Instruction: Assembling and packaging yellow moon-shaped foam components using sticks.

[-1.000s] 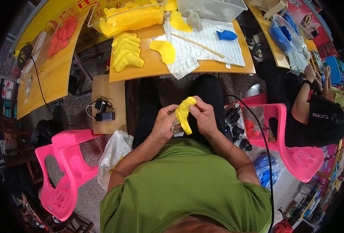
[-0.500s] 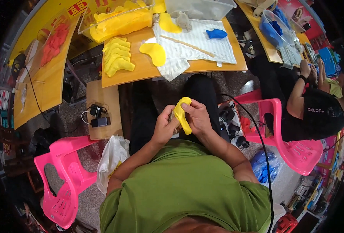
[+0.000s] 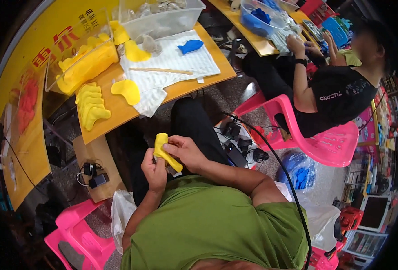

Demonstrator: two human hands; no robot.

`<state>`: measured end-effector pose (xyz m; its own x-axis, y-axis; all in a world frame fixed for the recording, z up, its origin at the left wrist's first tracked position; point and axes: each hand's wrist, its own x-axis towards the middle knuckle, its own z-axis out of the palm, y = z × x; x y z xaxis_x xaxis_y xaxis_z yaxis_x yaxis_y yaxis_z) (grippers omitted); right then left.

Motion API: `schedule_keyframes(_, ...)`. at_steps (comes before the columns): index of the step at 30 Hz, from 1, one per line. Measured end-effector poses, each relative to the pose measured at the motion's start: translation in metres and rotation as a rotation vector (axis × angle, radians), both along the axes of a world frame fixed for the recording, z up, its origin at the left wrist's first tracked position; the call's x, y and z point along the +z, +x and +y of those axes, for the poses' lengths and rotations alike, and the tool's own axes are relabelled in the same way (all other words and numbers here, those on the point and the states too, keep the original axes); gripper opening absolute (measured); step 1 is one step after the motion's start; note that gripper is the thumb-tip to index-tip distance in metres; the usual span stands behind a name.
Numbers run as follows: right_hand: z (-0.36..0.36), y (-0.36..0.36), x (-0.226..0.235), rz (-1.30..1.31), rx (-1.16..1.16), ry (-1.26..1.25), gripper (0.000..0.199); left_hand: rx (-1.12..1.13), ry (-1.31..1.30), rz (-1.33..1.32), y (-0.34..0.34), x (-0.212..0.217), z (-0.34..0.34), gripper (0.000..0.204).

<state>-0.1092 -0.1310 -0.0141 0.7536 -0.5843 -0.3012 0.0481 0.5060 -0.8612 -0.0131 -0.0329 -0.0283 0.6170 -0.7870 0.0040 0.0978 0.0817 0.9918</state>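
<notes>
Above my lap, both hands hold a curved, soft yellow fabric piece (image 3: 161, 142). My left hand (image 3: 154, 173) pinches its lower left side, and its fingers partly cover it. My right hand (image 3: 187, 154) grips it from the right, thumb laid on top. On the wooden table (image 3: 163, 101) ahead lie an overlapping row of similar yellow pieces (image 3: 92, 108) and a single flat yellow piece (image 3: 126, 91). A white cloth (image 3: 185, 65) carries a thin wooden stick (image 3: 160, 70), a blue fish-shaped piece (image 3: 191, 47) and another yellow piece (image 3: 137, 51).
At the table's back stand a clear bin of yellow pieces (image 3: 86, 67) and a clear bin with pale filling (image 3: 172, 20). A person in black (image 3: 342, 94) sits at right on a pink chair (image 3: 329, 146). A black cable (image 3: 275, 155) runs past my right arm.
The whole view has swung and tilted, so the table and my hands appear farther left. Both hands keep hold of the yellow piece, which now tilts the other way in the picture.
</notes>
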Motion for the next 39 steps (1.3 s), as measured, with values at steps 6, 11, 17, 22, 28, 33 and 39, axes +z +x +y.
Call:
schedule_keyframes(6,0.007,-0.019,0.019,0.27,0.043,-0.67,0.02,0.043,-0.006,-0.067,0.005,0.006,-0.005,0.008)
schedule_keyframes(11,0.003,-0.012,0.009,0.041,-0.032,-1.329,0.011,0.046,0.02,-0.038,0.003,0.001,-0.005,0.01)
schedule_keyframes(17,0.0,-0.008,0.014,0.061,0.07,-1.488,0.015,0.161,0.087,-0.336,0.012,-0.007,-0.013,0.011)
schedule_keyframes(22,0.005,-0.008,-0.008,0.198,0.034,-1.182,0.012,-0.086,0.27,0.138,0.024,-0.005,-0.015,0.006)
schedule_keyframes(28,0.001,-0.013,-0.013,0.2,0.016,-1.108,0.011,-0.328,0.149,0.577,0.037,0.003,-0.004,0.033)
schedule_keyframes(33,-0.014,-0.016,-0.007,0.132,0.112,-0.984,0.01,-0.414,0.137,0.654,0.039,0.006,-0.001,0.033)
schedule_keyframes(39,-0.013,-0.01,0.009,0.072,0.201,-1.311,0.014,-0.166,0.227,0.655,0.027,-0.008,-0.002,0.015)
